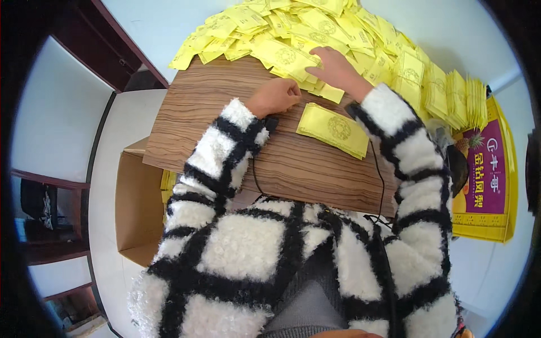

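Note:
My left hand (275, 97) is just above the wooden tabletop, fingers curled closed, with nothing showing between them. To its upper right, my right hand (337, 70) reaches over the near edge of a heap of flat yellow paper packets (248, 25). Its thumb and fingers are spread apart above a yellow packet (283, 57) with a round printed emblem; whether the fingertips touch it I cannot tell. A neat stack of the same packets (332, 129) lies on the table below my right hand, close to my right sleeve.
Upright bundles of yellow packets (437, 93) line the right end of the brown striped table (208, 107). Beyond stands a yellow and purple printed carton (484, 169). An open cardboard box (135, 205) with yellow packets sits at the left. Dark cords (381, 174) hang near both cuffs.

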